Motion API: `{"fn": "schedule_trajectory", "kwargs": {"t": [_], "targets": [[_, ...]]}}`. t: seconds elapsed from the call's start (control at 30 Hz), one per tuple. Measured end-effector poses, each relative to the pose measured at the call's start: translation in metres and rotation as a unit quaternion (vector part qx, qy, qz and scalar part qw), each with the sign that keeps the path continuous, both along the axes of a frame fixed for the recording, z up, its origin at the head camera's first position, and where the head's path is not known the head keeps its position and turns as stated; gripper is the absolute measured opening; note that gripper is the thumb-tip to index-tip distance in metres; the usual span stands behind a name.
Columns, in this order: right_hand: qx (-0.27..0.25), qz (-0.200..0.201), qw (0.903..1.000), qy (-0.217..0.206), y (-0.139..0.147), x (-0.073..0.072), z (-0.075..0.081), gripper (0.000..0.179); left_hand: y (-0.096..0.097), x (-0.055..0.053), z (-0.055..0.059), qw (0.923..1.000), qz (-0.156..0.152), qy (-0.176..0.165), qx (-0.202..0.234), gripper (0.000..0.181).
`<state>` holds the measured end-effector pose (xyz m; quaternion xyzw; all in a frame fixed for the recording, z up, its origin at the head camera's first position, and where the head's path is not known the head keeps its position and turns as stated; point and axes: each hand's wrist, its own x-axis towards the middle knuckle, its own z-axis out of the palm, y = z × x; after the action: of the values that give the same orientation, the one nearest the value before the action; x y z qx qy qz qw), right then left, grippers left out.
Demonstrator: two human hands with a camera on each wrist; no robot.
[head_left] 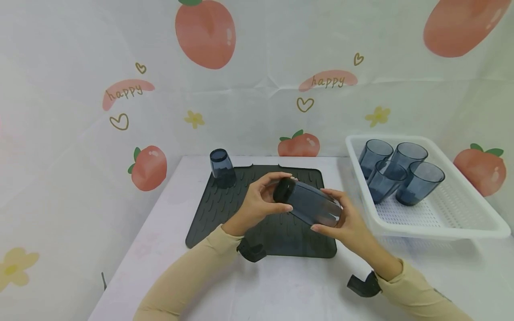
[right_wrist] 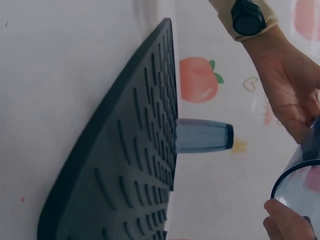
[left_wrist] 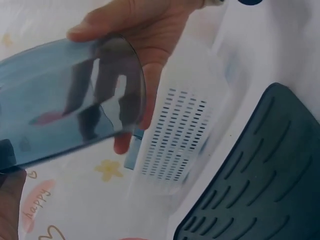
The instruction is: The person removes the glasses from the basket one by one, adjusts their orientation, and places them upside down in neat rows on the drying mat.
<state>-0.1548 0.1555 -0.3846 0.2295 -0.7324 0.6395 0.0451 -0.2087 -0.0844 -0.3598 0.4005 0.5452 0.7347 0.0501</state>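
Above the right part of a dark ridged mat point(head_left: 277, 238), a blue-tinted glass point(head_left: 311, 205) is held in the air, tilted, its dark base to the left and higher than its mouth. The left hand point(head_left: 262, 203) has its grip around the base end, thumb on the near side; the right hand point(head_left: 348, 225) grasps the mouth end between thumb and fingers.

The mat lies on the white tabletop point(head_left: 160, 263). At its far left corner stands an upside-down glass point(head_left: 221, 164). To the right, a white basket point(head_left: 441, 232) carries four glasses point(head_left: 419, 183), mouths up and leaning, grouped toward its far left; only the head view shows all four.

The left wrist view looks through the held glass's clear wall and brings out the rows of slots in the basket's side, along with the right thumb on the glass. The right wrist view shows the held glass's round rim, which the head view hides behind fingers, and a black strap point(right_wrist: 247, 19) around the left wrist.
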Motion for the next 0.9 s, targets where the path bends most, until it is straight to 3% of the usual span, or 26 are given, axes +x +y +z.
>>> {"fn": "schedule_trajectory", "kwargs": {"t": [0.13, 0.27, 0.4, 0.7, 0.9], "targets": [[0.007, 0.005, 0.9999, -0.007, -0.005, 0.001, -0.002, 0.084, 0.005, 0.001, 0.004, 0.9998, -0.003, 0.018, 0.006, 0.064], [0.076, -0.018, 0.9967, -0.021, -0.008, 0.003, 0.0, 0.082, 0.007, 0.002, 0.007, 0.9995, 0.006, 0.029, -0.007, 0.074], [0.15, -0.033, 0.9876, -0.03, -0.008, 0.006, 0.001, 0.087, 0.007, 0.001, 0.006, 0.9989, 0.015, 0.035, -0.026, 0.08], [0.235, -0.022, 0.9689, -0.074, -0.001, 0.007, -0.001, 0.095, 0.0, -0.003, 0.003, 0.9967, 0.048, 0.037, -0.054, 0.07], [0.279, -0.001, 0.9557, -0.094, 0.003, 0.009, -0.003, 0.083, -0.004, -0.005, 0.003, 0.9953, 0.065, 0.04, -0.06, 0.067]]}}
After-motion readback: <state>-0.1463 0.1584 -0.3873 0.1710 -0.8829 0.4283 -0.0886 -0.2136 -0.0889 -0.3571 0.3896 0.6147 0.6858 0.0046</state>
